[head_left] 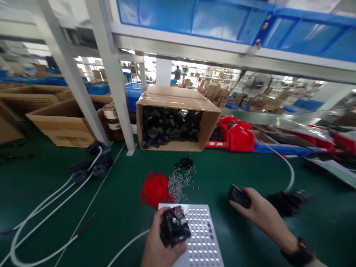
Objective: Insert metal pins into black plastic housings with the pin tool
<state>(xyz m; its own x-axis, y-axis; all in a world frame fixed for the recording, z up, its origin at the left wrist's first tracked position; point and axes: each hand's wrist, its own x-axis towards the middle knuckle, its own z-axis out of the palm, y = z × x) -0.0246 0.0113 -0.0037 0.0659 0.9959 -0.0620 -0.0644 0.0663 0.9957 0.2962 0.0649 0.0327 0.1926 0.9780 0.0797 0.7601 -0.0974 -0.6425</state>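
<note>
Over green bench: left hand [158, 246] gripping black part [174, 226], right hand [260, 211] around blurred black piece [239, 196].

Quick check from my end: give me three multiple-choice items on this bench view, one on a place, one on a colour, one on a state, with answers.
1. Where does the perforated plate lie?
A. Inside the carton
B. On the green mat before the person
C. On the shelf

2. What colour is the wire bundle?
A. Red
B. Yellow
C. White

3. What is the left hand doing?
A. Lying flat, empty
B. Gripping a black part
C. Pulling a hose

Answers: B, the plate lies on the mat; A, the bundle is red; B, fingers wrap the part.
</note>
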